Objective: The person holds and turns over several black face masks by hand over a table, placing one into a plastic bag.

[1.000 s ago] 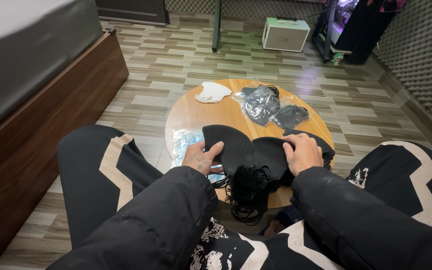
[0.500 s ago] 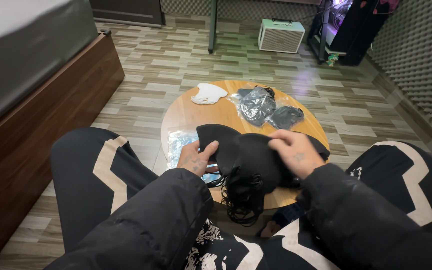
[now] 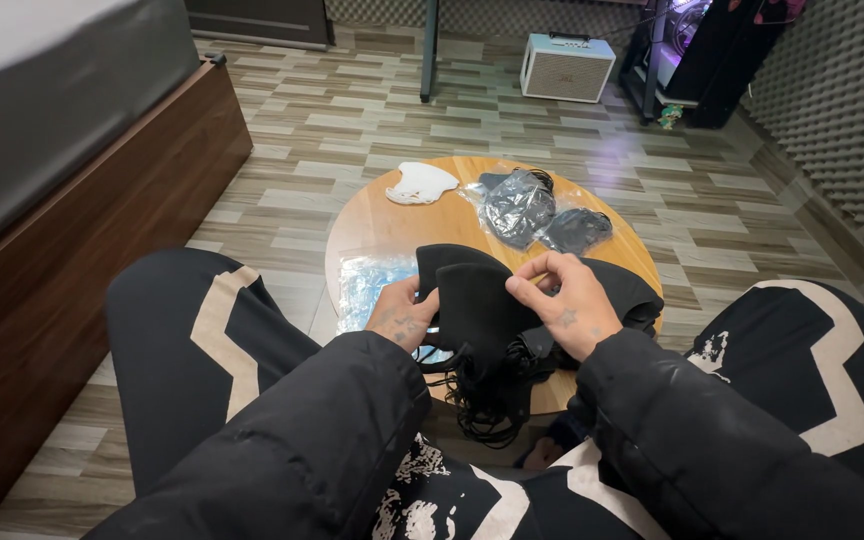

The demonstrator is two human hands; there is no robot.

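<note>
Masks are what both hands are busy with: a black cloth mask [image 3: 477, 305] is held up just over the near edge of the round wooden surface [image 3: 392, 225], at about six o'clock on it. Below it a tangle of black masks and ear loops [image 3: 487, 400] hangs off the edge toward the person's lap, and another black mask [image 3: 627, 290] lies flat at roughly four o'clock.

Going by size, the bed [image 3: 42, 110] with its dark wooden frame fills the nine-to-eleven o'clock side of the view, the patterned floor [image 3: 352, 120] runs to twelve, and a small white box-shaped speaker [image 3: 567, 68] stands there at about one o'clock. On the surface itself, two clear bags of dark masks [image 3: 522, 205] sit near twelve to one o'clock, a white mask [image 3: 422, 183] at eleven, and a flattened clear wrapper [image 3: 372, 285] at eight, just beside the left hand.

The held mask looks light, soft and floppy; it should fold and droop unless supported at two points, and its thin loops look apt to snag in the pile beneath. Its side edges, where the loops join, seem the soundest places to take it.

The left hand [image 3: 402, 315] has its grip closed on the mask's left edge, fingers curled behind the cloth. The right hand [image 3: 567, 305] pinches the upper right edge between thumb and forefinger, the other fingers loosely bent. The mask spans between the two grips, touching both.
</note>
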